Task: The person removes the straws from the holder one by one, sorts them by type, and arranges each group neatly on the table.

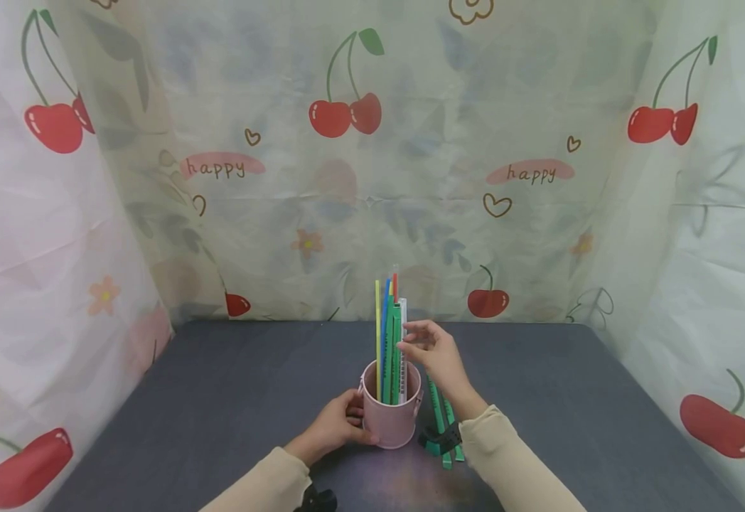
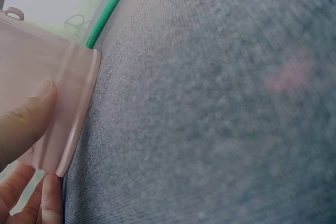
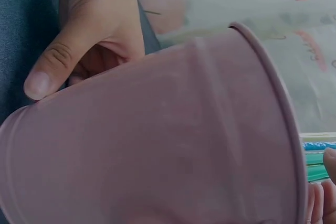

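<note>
A pink bucket (image 1: 390, 421) stands upright on the dark table, with yellow, blue, green and red sticks and a clear ruler (image 1: 402, 313) rising from it. My left hand (image 1: 340, 419) holds the bucket low on its left side. In the left wrist view the thumb (image 2: 26, 119) lies along the wall, with fingers (image 2: 51, 198) at the base. Beside the sticks is my right hand (image 1: 433, 355), thumb and forefinger apart and their tips right at the clear ruler. In the right wrist view its fingertips (image 3: 319, 200) show past the bucket rim, near green sticks (image 3: 315, 163).
Several green strips (image 1: 447, 455) lie on the table right of the bucket, partly covered by my right wrist and its black strap (image 1: 439, 439). A cherry-patterned curtain (image 1: 372, 178) encloses the back and sides of the dark table (image 1: 251, 384).
</note>
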The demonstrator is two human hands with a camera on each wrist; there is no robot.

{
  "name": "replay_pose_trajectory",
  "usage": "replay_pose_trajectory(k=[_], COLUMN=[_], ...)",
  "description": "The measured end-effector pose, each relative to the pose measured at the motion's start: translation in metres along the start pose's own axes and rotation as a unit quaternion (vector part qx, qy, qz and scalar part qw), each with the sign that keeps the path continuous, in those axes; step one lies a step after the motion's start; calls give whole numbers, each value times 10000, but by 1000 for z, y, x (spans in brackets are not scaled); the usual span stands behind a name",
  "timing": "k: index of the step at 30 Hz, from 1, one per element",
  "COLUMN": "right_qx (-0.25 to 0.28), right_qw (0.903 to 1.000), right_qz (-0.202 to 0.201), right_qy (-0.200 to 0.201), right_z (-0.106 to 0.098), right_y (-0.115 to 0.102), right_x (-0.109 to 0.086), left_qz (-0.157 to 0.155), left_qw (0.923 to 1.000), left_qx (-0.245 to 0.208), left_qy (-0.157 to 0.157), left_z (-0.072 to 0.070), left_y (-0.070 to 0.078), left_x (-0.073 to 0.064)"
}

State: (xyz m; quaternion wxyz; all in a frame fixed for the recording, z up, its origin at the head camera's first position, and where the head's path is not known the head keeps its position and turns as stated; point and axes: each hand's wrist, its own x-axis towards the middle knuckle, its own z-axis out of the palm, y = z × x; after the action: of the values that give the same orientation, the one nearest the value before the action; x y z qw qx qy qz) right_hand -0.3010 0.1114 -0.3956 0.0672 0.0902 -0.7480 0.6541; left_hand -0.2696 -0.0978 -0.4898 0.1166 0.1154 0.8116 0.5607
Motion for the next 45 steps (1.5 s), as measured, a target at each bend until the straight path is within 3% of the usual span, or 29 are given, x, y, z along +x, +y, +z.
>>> replay_pose_trajectory(k=[17, 28, 45], right_qx=[-197, -323, -1346], right_qw=[9996, 9991, 9906], right_qz=[-88, 30, 4], right_qy=[205, 275, 230], right_z=[6, 9, 14], right_y=[1, 1, 0], right_x=[-4, -3, -1], left_qz=[165, 26, 44], left_qw=[9998, 10000, 10000], left_qx=[-69, -6, 75], left_qy=[21, -19, 16], left_z=[3, 1, 1], left_y=[-1, -1, -2], left_x=[0, 2, 1])
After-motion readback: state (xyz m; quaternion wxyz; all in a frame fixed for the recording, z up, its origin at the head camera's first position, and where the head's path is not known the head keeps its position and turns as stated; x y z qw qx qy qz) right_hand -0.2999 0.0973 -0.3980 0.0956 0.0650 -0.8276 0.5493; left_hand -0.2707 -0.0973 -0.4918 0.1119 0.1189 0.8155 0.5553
